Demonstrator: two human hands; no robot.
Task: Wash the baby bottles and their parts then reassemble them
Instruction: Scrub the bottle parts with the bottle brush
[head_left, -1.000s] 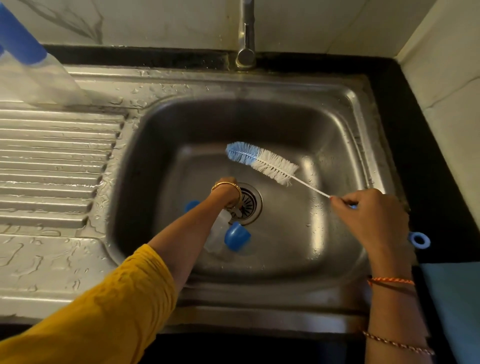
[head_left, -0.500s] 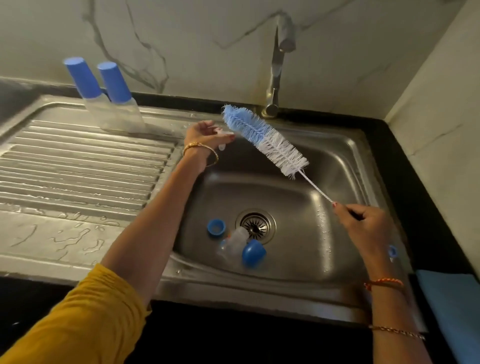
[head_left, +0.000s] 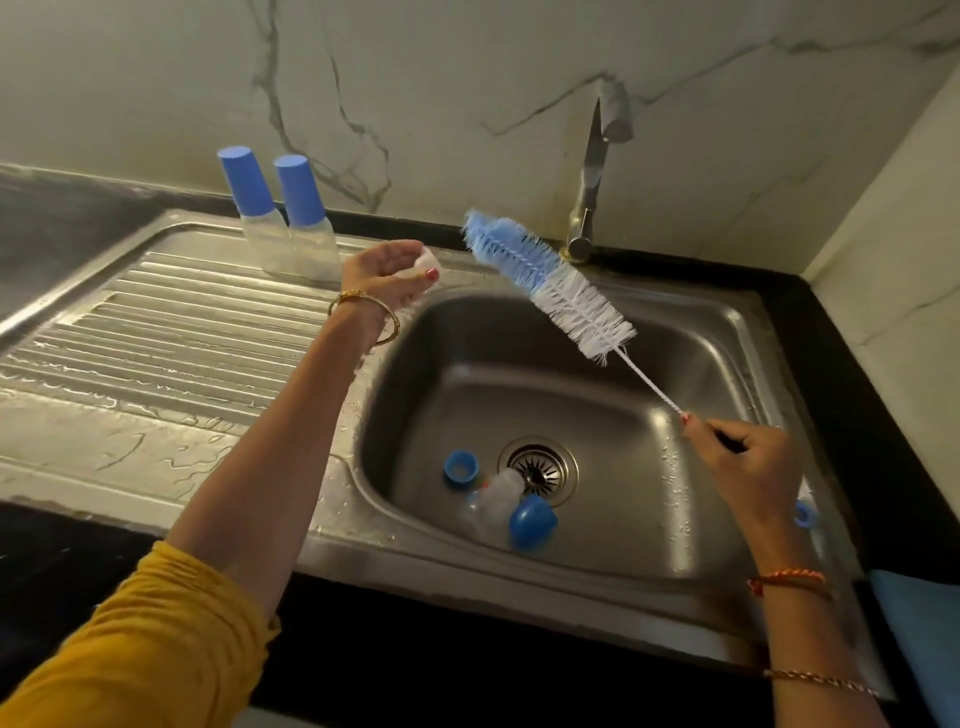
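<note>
Baby bottle part, a small clear soft piece (head_left: 427, 261), probably a teat though blurred, is pinched in the left hand (head_left: 387, 278), raised over the sink's (head_left: 691, 312) left rim. The right hand (head_left: 748, 462) grips the wire stem of a blue-and-white bristled bottle brush (head_left: 550, 291), whose long axis slants up-left, its tip just beside the teat. Two capped clear bottles (head_left: 291, 228) stand on the steel counter (head_left: 130, 332). In the basin lie one clear bottle (head_left: 491, 501), one blue ring (head_left: 461, 466) and one blue cap (head_left: 532, 522).
</note>
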